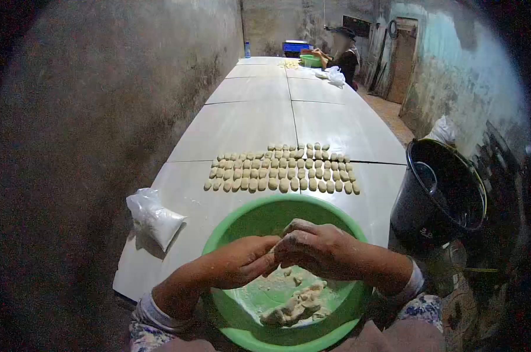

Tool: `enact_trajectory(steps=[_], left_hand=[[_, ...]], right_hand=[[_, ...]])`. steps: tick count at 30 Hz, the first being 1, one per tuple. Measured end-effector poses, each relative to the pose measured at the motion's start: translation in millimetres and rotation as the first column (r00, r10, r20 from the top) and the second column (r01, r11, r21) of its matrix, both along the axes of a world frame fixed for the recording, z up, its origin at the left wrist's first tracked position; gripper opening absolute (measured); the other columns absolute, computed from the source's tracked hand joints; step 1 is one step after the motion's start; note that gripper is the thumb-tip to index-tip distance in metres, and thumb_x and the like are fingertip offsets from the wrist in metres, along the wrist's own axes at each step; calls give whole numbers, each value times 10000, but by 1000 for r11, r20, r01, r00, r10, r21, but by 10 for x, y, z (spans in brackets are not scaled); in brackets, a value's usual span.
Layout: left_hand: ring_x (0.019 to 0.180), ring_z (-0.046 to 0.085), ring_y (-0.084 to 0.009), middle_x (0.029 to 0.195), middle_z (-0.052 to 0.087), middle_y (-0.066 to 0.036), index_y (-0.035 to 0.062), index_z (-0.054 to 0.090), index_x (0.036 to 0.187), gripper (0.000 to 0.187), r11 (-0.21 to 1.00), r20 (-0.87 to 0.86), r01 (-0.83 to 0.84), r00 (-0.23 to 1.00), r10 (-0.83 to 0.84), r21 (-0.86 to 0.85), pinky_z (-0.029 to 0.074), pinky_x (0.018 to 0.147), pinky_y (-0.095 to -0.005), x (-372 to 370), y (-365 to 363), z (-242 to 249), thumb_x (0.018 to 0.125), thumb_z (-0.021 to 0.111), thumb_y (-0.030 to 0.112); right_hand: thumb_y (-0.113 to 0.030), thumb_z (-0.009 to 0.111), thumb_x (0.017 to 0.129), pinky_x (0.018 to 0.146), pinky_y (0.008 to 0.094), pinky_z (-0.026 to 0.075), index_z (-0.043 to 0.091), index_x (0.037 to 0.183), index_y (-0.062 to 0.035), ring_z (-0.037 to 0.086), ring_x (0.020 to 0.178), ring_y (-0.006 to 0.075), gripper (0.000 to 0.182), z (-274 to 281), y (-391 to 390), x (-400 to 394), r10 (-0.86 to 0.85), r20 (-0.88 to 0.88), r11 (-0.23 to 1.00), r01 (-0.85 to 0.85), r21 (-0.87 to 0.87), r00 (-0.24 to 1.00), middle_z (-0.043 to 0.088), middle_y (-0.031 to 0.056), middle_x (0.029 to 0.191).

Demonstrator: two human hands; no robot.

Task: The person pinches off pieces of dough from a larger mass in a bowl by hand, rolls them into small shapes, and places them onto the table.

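Observation:
Over the green basin [221, 232] my left hand [245, 258] and my right hand [315, 246] meet, fingers pressed together and curled. Whatever lies between them is hidden by the fingers. Flour whitens the knuckles of my right hand. Below them, a rough lump of dough [295, 308] and small crumbs rest on the floury bottom of the basin. Beyond the far rim, several rows of small oval dough pieces [283, 173] lie on the white tiled table [242, 126].
A plastic bag of white powder [157, 220] lies at the left. A black bucket [421, 202] stands at the right. At the table's far end are another person [347, 58], a green bowl [310, 60], a blue crate [296, 48], a bottle [247, 50] and a white bag [336, 76].

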State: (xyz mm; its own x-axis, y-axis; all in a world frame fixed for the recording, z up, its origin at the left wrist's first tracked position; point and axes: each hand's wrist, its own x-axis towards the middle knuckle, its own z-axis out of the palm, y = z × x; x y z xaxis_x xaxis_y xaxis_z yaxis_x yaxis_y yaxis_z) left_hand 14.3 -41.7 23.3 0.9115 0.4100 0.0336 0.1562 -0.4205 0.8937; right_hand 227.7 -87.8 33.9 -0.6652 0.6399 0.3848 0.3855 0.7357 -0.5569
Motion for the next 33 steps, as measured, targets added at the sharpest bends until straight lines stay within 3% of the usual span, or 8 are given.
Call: enact_trajectory(steps=[6, 13, 15, 21, 25, 27, 30, 33], left_hand=[[718, 561, -238, 791, 573, -118, 22, 504, 1053, 294, 997, -27, -17, 1000, 15, -73, 450, 683, -356, -29, 36, -128, 967, 393, 280], [893, 591, -394, 937, 614, -223, 32, 520, 1104, 362, 987, -319, -86, 939, 126, 138, 454, 779, -447, -68, 81, 21, 939, 417, 338], [900, 592, -390, 939, 615, -224, 35, 524, 1105, 352, 901, -560, -32, 774, 296, 432, 455, 791, -443, -90, 256, -122, 922, 440, 324], [935, 592, -378, 980, 608, -219, 41, 529, 1128, 307, 976, -262, 60, 965, -4, 208, 454, 829, -453, -116, 214, -235, 854, 468, 165], [898, 601, -358, 970, 611, -207, 52, 546, 1113, 302, 962, -230, 125, 971, -68, 244, 468, 804, -428, -129, 219, -253, 832, 543, 164], [872, 607, -335, 962, 615, -196, 53, 556, 1101, 322, 969, -416, 173, 905, -87, 176, 477, 780, -419, -100, 172, -117, 834, 597, 228], [858, 608, -307, 948, 612, -172, 51, 547, 1137, 398, 951, -349, 206, 930, -116, 230, 486, 758, -405, -132, 220, -262, 821, 648, 270], [893, 597, -297, 993, 594, -165, 43, 537, 1166, 418, 951, -300, 219, 942, -149, 217, 489, 773, -388, -131, 223, -279, 821, 648, 250]], right_hand=[[-104, 477, 876, 712, 438, 505, 509, 999, -26, 592, 823, 382, 149, 4, -61, 4, -19, 175, 996, 3, 91, 984, 536, 185, 915], [-42, 489, 850, 729, 455, 496, 516, 1059, -24, 596, 826, 381, 211, -115, 37, 17, 50, 60, 995, -55, 82, 997, 539, 190, 918], [0, 497, 827, 705, 428, 502, 511, 1100, -35, 594, 832, 368, 276, -1, 0, 35, 57, 36, 997, -59, 47, 998, 539, 178, 932], [5, 478, 821, 749, 430, 488, 502, 1158, -43, 579, 874, 370, 341, -67, 59, 13, 46, 96, 994, -36, -102, 994, 535, 176, 941], [-101, 497, 893, 748, 442, 462, 508, 1055, -41, 555, 874, 379, 172, -43, 59, 4, 51, 104, 985, -33, -168, 993, 531, 171, 972], [-200, 521, 908, 664, 428, 459, 540, 918, -34, 572, 781, 359, 167, -24, 34, -4, -1, 75, 992, 10, -125, 997, 540, 157, 846], [-306, 552, 874, 496, 419, 409, 541, 597, -45, 525, 506, 321, 381, 46, -8, 60, -89, 75, 994, 93, -59, 993, 468, 137, 528], [-305, 528, 884, 487, 415, 406, 533, 567, -45, 514, 488, 326, 410, 59, -68, 96, -179, -27, 970, 171, -175, 984, 476, 140, 514]])
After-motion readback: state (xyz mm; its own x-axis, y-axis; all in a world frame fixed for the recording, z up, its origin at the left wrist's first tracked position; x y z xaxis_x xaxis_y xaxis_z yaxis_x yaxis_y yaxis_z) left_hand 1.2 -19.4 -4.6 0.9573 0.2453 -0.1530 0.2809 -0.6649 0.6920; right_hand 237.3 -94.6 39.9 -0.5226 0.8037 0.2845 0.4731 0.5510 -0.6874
